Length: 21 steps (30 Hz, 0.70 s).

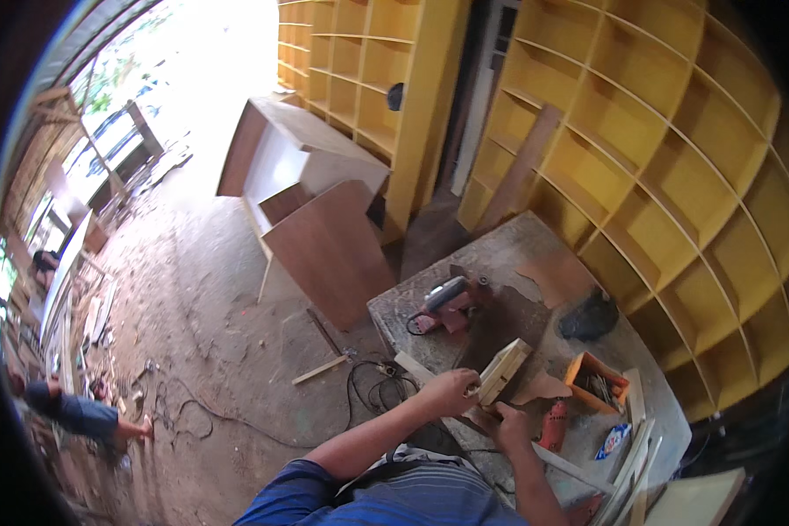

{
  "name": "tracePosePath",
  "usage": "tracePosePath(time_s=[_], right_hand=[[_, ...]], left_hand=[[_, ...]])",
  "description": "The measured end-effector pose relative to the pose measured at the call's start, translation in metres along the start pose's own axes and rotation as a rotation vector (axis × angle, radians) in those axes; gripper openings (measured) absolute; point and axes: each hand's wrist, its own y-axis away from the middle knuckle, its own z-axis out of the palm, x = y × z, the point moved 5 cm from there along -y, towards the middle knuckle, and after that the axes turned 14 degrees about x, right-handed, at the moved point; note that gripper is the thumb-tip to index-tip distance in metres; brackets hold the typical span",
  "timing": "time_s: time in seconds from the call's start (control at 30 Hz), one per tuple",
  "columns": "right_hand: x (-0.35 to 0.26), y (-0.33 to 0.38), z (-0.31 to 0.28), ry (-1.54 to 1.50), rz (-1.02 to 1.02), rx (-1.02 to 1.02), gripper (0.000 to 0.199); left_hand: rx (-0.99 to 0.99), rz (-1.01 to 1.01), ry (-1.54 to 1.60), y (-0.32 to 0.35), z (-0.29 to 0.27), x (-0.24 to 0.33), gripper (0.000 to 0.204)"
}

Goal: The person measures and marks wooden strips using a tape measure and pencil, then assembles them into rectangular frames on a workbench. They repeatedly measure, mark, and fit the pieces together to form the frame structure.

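Observation:
A short pale wooden piece (505,372) with dark slots or holes in its side stands tilted at the table's near edge. My left hand (451,393) is closed at its left side, with the fingers curled against the wood. Just below its lower end is my right hand (510,428), also closed, its fingertips partly hidden. A long thin wooden strip (414,366) runs beneath both hands along the edge. Right of my right hand lies a red power drill (553,426). Farther off on the worktable (508,250) rests a red and grey power tool (452,303).
An orange box (579,375) of small tools, a black bundle (589,317), a blue-white packet (613,441) and wood strips (627,478) lie right. Yellow shelving (657,149) stands behind. Brown cabinetry (329,245) and cables (237,430) are left; a person (79,410) is far left.

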Motion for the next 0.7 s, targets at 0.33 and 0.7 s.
tracePosePath(time_s=[0.33, 0.7], right_hand=[[-0.003, 0.002, 0.000, 0.112, 0.116, 0.004, 0.050], [0.010, 0.007, 0.007, 0.039, 0.281, 0.048, 0.047]], left_hand=[[-0.296, -0.269, 0.178, -0.076, 0.047, -0.053, 0.064], [-0.571, -0.419, 0.350, -0.083, 0.076, -0.066, 0.053]])
